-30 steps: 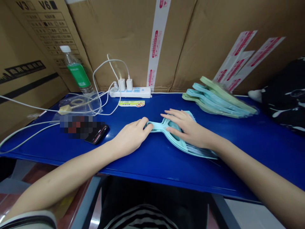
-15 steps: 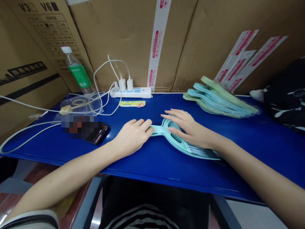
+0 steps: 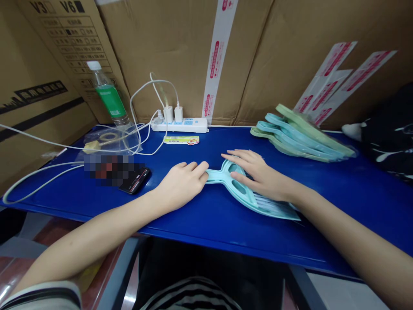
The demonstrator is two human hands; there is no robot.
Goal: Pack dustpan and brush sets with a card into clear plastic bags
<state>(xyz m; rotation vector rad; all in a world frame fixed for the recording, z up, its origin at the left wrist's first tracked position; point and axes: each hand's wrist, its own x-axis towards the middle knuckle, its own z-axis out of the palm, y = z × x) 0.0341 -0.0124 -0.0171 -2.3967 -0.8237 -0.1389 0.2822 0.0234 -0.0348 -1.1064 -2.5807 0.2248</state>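
Observation:
A light blue plastic scoop with a handle lies flat on the blue table, its handle pointing left. My left hand rests on the table with its fingertips touching the handle's end, fingers stretched out. My right hand lies flat on top of the scoop's body, fingers spread and pressing down on it.
A stack of blue and green scoops sits at the back right. A power strip with chargers and white cables, a water bottle, a plastic bag and a phone lie to the left. Cardboard boxes wall the back.
My left hand has uncurled from around the handle and now lies flat with fingertips on it. My right hand has barely moved on the scoop.

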